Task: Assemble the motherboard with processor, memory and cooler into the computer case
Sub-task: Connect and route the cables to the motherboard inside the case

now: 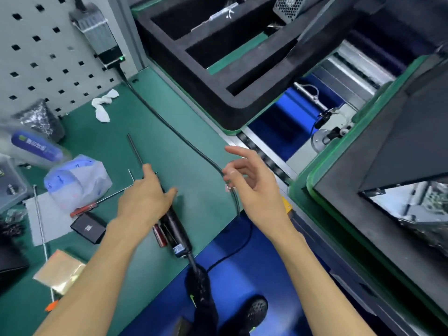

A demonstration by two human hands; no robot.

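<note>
Setting: electronics assembly workstation on a factory line. Evidence: green bench mat; grey pegboard at the back with a power unit mounted on it; electric screwdriver on its cable, lying on the mat; red-handled hand screwdriver; bagged small parts; black foam trays in green-edged carriers on a roller conveyor; blue floor.

Two bare forearms reach into view from the bottom edge, with no sleeves, gloves, watch or rings showing on the left hand or the right hand. Fingernails are short and unpainted. Below, a dark shoe with a perforated mesh upper and a small bright green mark shows against the blue floor.
</note>
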